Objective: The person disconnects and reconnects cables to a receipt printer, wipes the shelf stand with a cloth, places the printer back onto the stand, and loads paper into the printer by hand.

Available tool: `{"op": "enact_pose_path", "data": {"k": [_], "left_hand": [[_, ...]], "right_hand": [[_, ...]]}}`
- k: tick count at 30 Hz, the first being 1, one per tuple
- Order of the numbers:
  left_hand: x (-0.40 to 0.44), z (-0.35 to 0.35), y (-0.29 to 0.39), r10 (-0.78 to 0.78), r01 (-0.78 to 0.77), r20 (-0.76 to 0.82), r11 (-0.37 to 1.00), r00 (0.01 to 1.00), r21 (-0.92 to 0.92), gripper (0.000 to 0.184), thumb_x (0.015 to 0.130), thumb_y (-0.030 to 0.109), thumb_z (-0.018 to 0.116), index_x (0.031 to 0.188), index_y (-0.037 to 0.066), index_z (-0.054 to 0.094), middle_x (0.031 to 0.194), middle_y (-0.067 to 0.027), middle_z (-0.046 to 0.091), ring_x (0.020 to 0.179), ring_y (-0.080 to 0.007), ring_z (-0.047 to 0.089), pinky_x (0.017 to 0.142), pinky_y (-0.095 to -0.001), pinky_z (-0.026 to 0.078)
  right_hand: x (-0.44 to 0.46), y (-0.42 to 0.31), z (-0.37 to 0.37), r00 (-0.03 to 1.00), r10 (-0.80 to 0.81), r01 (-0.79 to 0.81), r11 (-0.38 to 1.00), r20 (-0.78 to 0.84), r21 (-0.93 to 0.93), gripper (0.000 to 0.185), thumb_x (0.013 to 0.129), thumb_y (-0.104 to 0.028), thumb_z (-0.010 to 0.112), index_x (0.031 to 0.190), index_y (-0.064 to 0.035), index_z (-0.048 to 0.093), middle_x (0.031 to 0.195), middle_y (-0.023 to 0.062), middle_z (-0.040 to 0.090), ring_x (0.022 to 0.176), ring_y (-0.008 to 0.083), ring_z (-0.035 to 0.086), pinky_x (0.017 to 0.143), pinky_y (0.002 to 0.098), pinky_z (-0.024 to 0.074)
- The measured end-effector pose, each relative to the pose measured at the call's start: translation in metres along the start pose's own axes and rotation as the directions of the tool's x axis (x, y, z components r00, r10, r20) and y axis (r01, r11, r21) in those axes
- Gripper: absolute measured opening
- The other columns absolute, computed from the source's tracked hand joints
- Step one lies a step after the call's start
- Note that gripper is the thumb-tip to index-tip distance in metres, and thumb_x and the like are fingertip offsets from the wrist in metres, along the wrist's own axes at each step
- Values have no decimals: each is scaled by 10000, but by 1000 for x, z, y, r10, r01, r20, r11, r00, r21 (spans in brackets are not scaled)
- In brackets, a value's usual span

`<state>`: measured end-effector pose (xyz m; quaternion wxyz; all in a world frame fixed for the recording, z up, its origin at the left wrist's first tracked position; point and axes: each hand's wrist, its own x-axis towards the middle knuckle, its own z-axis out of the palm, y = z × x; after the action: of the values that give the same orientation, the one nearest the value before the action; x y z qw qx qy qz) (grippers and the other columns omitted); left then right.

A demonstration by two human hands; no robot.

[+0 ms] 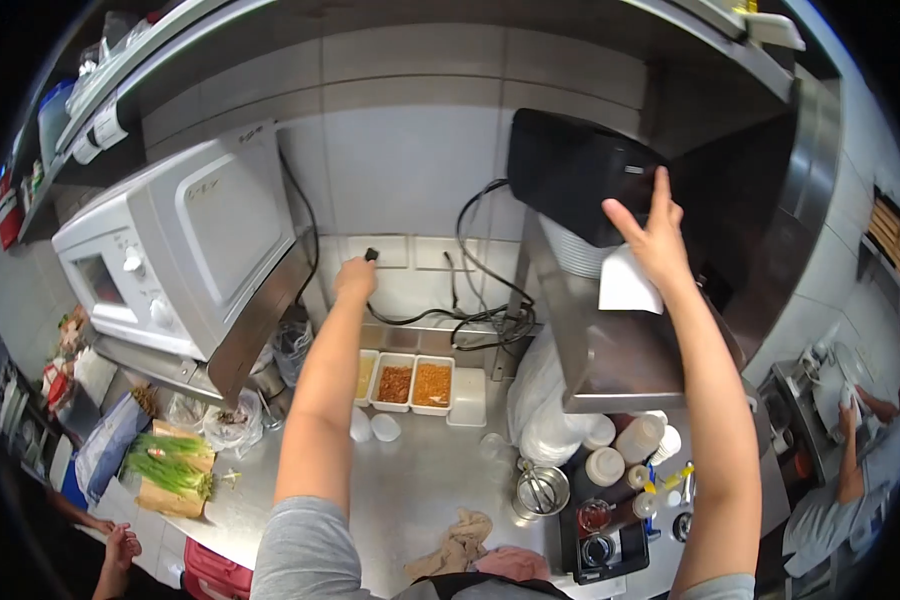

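My left hand (354, 279) is closed round a black plug (371, 255) at the white wall socket panel (395, 252). A black cable (400, 319) trails from there to the right. My right hand (657, 240) reaches up to a black boxy device (580, 170) that looks like a receipt printer, on the steel shelf (625, 370). Thumb and index finger are spread, with the index finger at the device's front. A piece of white paper (627, 283) is just below this hand. Beneath the device sits a stack of white round items (574, 246).
A white microwave (185, 235) stands on a left shelf. Below are small tubs of crumbly food (432, 384), green onions (173, 462), cloths (460, 545), a metal pot (541, 492) and bottles (640, 437). Other people (850, 480) are at both sides.
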<state>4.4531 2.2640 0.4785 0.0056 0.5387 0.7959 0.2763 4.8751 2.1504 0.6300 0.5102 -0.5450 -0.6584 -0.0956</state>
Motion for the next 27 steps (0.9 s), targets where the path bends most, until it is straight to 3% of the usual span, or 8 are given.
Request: {"op": "enact_pose_path", "data": {"k": [1, 4, 6, 7, 9, 15, 22, 27], "left_hand": [[-5, -16, 10, -28, 26, 122, 1000, 992, 16, 468, 916, 428, 496, 1157, 36, 584, 1216, -179, 577, 1115, -346, 566, 907, -463, 465], [-28, -52, 55, 42, -37, -60, 996, 997, 86, 554, 901, 461, 511, 1245, 27, 504, 1302, -205, 492, 1196, -360, 498, 955, -456, 432], [-45, -80, 88, 259, -266, -94, 961, 961, -70, 624, 901, 440, 518, 1337, 8, 403, 1353, -241, 414, 1232, -396, 444, 995, -473, 395], [-49, -88, 103, 373, -399, -175, 905, 911, -146, 633, 899, 430, 523, 1345, -1, 395, 1349, -245, 417, 1221, -406, 450, 1001, -482, 388], [-69, -114, 136, 567, -607, -218, 742, 795, -285, 659, 899, 424, 526, 1374, -2, 362, 1381, -259, 371, 1260, -422, 401, 1034, -486, 356], [-113, -138, 208, 766, -758, -212, 476, 606, -446, 900, 831, 503, 614, 1450, 4, 192, 1472, -309, 164, 1390, -396, 187, 1116, -431, 232], [-148, -117, 266, 814, -924, -437, 330, 382, -193, 1037, 751, 481, 701, 1497, 147, 62, 1529, -251, 10, 1409, -433, 44, 1116, -528, 146], [-147, -96, 280, 656, -945, -682, 253, 324, -206, 873, 681, 309, 747, 1401, 152, 278, 1464, -188, 213, 1355, -447, 189, 1025, -648, 243]], "right_hand": [[-3, 1, -5, 1000, -22, 22, 999, 12, 25, 1102, 719, -645, 667, 1483, -74, 115, 1364, 338, 280, 1211, 451, 438, 1002, 423, 384], [5, 19, -10, 998, 62, -48, 922, -24, 384, 910, 805, -473, 678, 1432, 8, 229, 1259, 265, 469, 1162, 331, 506, 941, 377, 431], [1, 12, -19, 937, 340, -297, 643, 85, 706, 747, 850, -315, 654, 1385, 56, 288, 1168, 216, 557, 1029, 255, 577, 842, 336, 474], [2, 17, -16, 917, 384, -354, 664, 106, 658, 653, 854, -195, 621, 1367, 62, 310, 1086, 206, 598, 900, 219, 609, 769, 309, 489], [-1, 30, -14, 911, 379, -409, 778, 162, 477, 602, 828, -108, 595, 1357, 56, 359, 1055, 212, 629, 941, 244, 625, 813, 315, 485], [11, 76, 13, 909, 339, -405, 855, 241, 324, 433, 844, -90, 574, 1258, 26, 524, 1162, 210, 617, 1063, 279, 613, 900, 330, 462], [11, 72, 15, 914, 360, -404, 847, 187, 344, 402, 934, -197, 488, 1271, 20, 513, 1247, 203, 570, 1176, 284, 542, 972, 338, 410], [7, 70, 14, 948, 255, -315, 824, 188, 470, 388, 952, -201, 464, 1266, 20, 519, 1239, 168, 584, 1143, 239, 552, 971, 326, 401]]}}
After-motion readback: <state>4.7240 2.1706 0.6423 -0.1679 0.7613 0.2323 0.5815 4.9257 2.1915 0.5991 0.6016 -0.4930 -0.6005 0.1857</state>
